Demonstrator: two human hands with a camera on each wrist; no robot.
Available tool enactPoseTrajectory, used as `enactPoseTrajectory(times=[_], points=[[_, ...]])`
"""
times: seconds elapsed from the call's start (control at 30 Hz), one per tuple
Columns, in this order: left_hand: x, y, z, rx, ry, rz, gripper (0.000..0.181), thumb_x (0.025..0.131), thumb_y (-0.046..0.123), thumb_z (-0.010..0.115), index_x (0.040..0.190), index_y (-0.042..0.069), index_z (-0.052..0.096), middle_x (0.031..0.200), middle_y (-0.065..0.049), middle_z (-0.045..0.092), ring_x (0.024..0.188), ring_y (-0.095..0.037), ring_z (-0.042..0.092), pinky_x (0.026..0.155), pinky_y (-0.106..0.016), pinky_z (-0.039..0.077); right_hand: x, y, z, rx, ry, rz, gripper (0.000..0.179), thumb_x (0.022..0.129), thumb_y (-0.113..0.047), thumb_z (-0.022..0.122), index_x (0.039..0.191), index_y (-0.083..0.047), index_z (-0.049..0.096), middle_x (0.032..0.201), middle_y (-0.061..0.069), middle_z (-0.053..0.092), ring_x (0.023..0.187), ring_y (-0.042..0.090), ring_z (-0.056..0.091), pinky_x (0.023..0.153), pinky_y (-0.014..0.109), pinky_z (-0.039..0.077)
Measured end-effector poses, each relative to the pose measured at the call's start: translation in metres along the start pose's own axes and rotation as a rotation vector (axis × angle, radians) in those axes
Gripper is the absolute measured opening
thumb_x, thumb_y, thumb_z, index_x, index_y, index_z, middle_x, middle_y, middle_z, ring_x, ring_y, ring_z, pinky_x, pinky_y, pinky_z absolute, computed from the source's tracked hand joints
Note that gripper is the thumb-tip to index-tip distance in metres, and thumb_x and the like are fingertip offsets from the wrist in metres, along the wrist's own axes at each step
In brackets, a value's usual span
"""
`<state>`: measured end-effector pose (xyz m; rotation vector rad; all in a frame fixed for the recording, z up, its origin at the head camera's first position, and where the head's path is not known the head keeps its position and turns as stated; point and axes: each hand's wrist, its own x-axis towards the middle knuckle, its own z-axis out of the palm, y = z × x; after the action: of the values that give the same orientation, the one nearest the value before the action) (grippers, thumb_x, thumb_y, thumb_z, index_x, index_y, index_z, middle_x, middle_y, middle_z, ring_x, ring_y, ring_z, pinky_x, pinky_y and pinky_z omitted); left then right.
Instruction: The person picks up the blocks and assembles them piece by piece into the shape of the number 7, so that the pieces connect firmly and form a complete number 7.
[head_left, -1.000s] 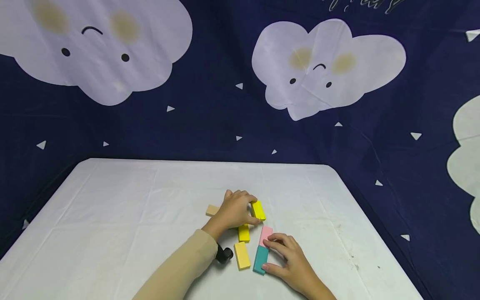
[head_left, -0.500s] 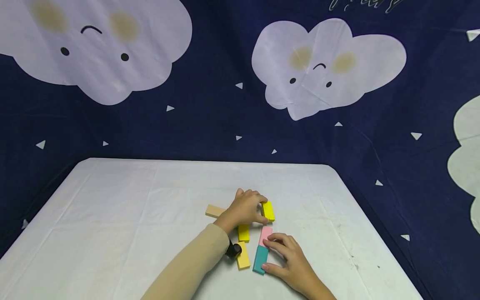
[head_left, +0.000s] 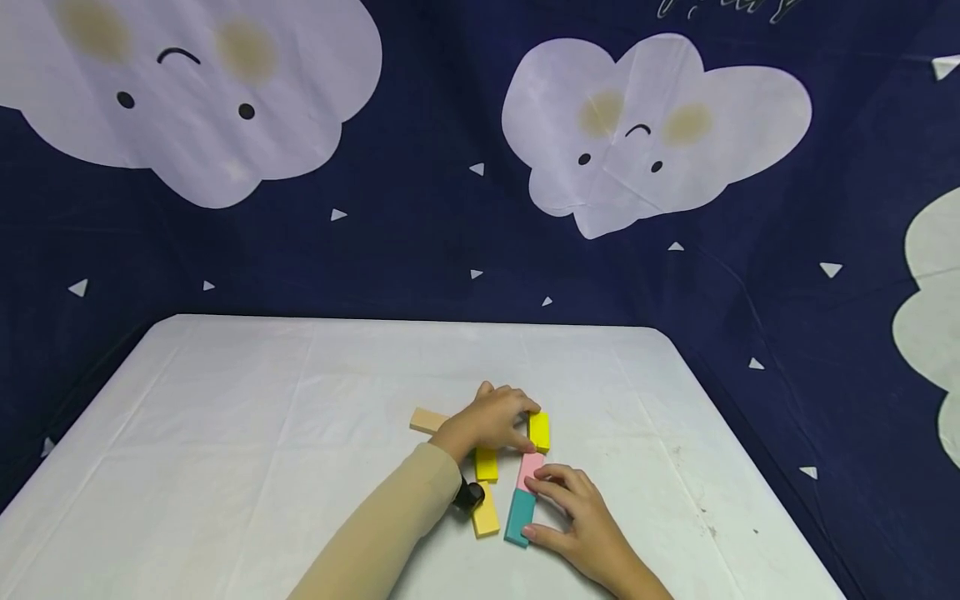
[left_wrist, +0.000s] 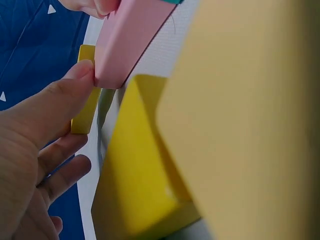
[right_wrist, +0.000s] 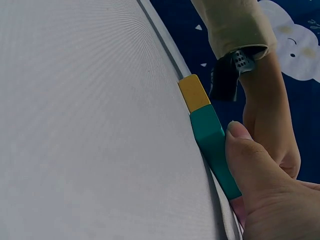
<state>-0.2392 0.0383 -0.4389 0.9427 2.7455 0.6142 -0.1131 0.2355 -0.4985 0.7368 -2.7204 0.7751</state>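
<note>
My left hand pinches a bright yellow block between thumb and fingers, at the far end of a pink block. In the left wrist view its thumb lies on that yellow block, close against the pink one. A teal block lies end to end with the pink block. My right hand is at their right side, index finger touching the pink block and thumb touching the teal block, not wrapped round either. In the right wrist view the thumb rests by the teal block.
Left of the pink and teal row lie another yellow block and a pale yellow block, partly behind the black wrist camera. A wooden-coloured block is partly covered by my left arm. All sit on a white-covered table.
My left hand has carried the yellow block to the right, then slightly nearer, to the far end of the pink block. My right hand stays in place by the pink and teal blocks.
</note>
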Motion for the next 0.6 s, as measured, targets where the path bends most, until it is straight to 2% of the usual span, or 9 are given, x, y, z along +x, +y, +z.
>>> enactPoseTrajectory(times=[0.17, 0.6], points=[[0.0003, 0.0011, -0.0010, -0.013, -0.018, -0.022, 0.061, 0.081, 0.045, 0.080, 0.134, 0.022, 0.062, 0.133, 0.005, 0.063, 0.119, -0.014, 0.053, 0.097, -0.035, 0.030, 0.0004, -0.0007, -0.0008, 0.004, -0.002, 0.003, 0.057, 0.078, -0.055, 0.077, 0.128, -0.030, 0.067, 0.134, -0.017, 0.053, 0.121, 0.004, 0.047, 0.099, 0.040, 0.044], [0.0017, -0.0034, 0.0041, -0.038, -0.047, -0.053, 0.058, 0.081, 0.048, 0.078, 0.133, 0.027, 0.062, 0.133, 0.008, 0.062, 0.113, -0.012, 0.050, 0.094, -0.035, 0.030, 0.0000, -0.0004, -0.0010, 0.018, -0.008, 0.006, 0.057, 0.078, -0.055, 0.076, 0.129, -0.030, 0.066, 0.135, -0.020, 0.051, 0.120, 0.002, 0.047, 0.098, 0.038, 0.044]])
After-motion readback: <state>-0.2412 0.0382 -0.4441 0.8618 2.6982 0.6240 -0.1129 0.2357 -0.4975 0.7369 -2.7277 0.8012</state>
